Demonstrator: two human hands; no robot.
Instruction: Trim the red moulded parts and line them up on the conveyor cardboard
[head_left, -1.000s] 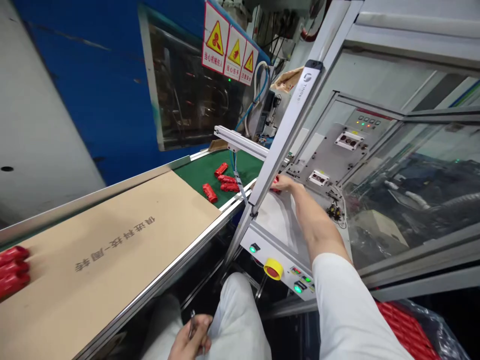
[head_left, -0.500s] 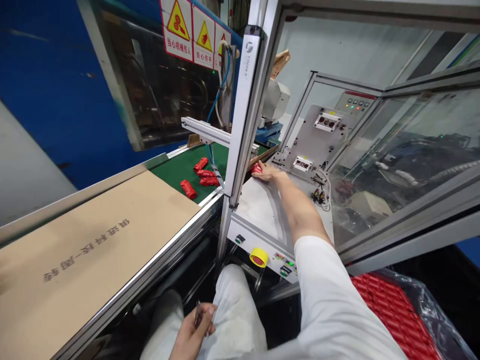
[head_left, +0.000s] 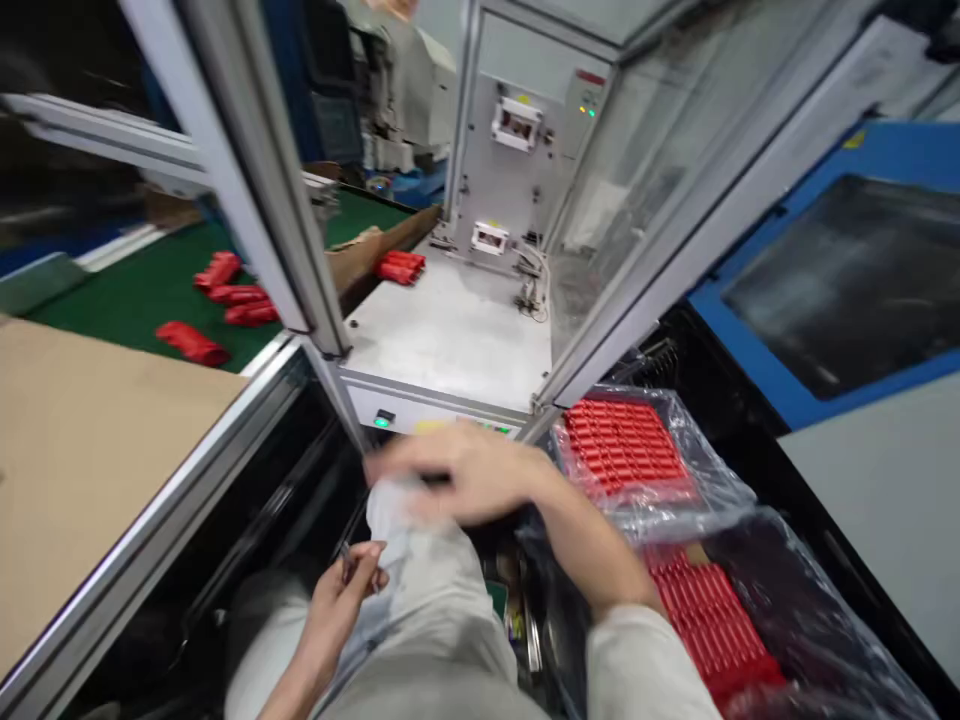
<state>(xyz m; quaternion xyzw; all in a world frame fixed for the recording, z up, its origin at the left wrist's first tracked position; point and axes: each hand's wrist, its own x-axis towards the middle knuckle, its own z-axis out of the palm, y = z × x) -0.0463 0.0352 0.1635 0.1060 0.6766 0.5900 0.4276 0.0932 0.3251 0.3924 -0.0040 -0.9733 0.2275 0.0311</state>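
Note:
My left hand [head_left: 341, 590] rests low by my lap, its fingers closed on a small dark metal tool [head_left: 346, 563]. Most of that tool is hidden, so its exact kind does not show. My right hand [head_left: 465, 472] is in front of the machine's front panel, above my knee. It is blurred, but a gap shows between thumb and fingers and nothing is seen in it. Beyond it, red ribbed plastic parts [head_left: 401, 266] lie at the back left of the white worktop [head_left: 442, 335], apart from both hands.
Several loose red parts [head_left: 192, 342] lie on the green conveyor belt [head_left: 120, 305], beside a cardboard sheet [head_left: 97, 420]. Bagged boxes at right hold rows of red parts [head_left: 626, 445] and more red parts [head_left: 709, 615]. An aluminium post [head_left: 259, 170] stands between belt and worktop.
My right hand has let go of the red parts on the worktop and drawn back toward my lap. The view has turned right; my left hand still grips its tool.

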